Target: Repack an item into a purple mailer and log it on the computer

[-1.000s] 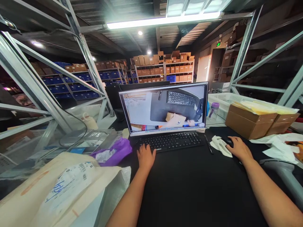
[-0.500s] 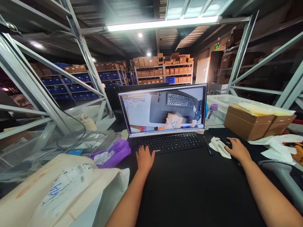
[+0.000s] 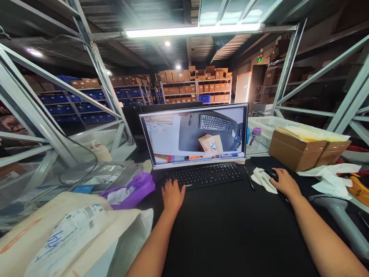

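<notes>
Stretching sideways mid-frame, the keyboard [image 3: 210,176] meets, at its left end, your loosely spread, empty left hand [image 3: 173,195]; your right hand [image 3: 286,182] (centre right, farther) cups the mouse [image 3: 272,176].

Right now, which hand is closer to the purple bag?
The left hand: just right of the purple bag, at the keyboard. The right hand is farther right, at the mouse.

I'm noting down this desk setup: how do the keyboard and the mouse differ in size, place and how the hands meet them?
The keyboard is long and flat; the mouse is small and rounded. The keyboard lies just below the monitor; the mouse lies farther right. The left hand is at the keyboard's left end; the right hand partly covers the mouse. Both are dark.
</notes>
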`<state>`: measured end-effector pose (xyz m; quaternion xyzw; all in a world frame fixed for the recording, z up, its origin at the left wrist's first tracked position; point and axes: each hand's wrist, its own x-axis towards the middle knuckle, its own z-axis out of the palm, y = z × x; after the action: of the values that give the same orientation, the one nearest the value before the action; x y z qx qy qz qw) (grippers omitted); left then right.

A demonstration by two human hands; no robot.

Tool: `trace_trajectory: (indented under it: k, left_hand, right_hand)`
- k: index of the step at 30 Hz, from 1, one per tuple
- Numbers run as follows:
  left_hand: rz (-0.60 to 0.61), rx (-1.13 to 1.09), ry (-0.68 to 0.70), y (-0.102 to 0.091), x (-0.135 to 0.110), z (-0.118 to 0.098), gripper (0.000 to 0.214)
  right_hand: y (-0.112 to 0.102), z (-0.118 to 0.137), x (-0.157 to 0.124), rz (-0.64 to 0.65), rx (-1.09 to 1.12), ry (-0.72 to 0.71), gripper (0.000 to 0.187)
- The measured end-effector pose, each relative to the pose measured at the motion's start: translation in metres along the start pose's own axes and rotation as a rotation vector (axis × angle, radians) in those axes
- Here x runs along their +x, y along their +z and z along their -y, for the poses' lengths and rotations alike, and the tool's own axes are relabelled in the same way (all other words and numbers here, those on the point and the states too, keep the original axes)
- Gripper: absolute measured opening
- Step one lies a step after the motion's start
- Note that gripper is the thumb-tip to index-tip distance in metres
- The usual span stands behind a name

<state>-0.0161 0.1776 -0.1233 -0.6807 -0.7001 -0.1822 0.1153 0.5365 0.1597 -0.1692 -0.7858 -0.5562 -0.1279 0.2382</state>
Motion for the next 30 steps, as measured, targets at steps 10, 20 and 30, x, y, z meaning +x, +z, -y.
trace_trajectory:
  k: [10, 20, 30]
  left_hand:
    - [0.002, -0.005, 0.004, -0.003, 0.0003, 0.0, 0.051]
    - [-0.007, -0.019, 0.0, -0.0044, 0.0003, -0.0007, 0.05]
    - [-0.012, -0.014, -0.003, -0.001, 0.0004, -0.0003, 0.05]
  right_hand:
    - [-0.0004, -0.0016, 0.0002, 0.01, -0.018, -0.015, 0.058]
    - [0.0037, -0.0043, 0.0019, 0.004, -0.015, -0.012, 0.058]
    - [-0.0016, 0.0009, -0.0007, -0.027, 0.012, -0.017, 0.057]
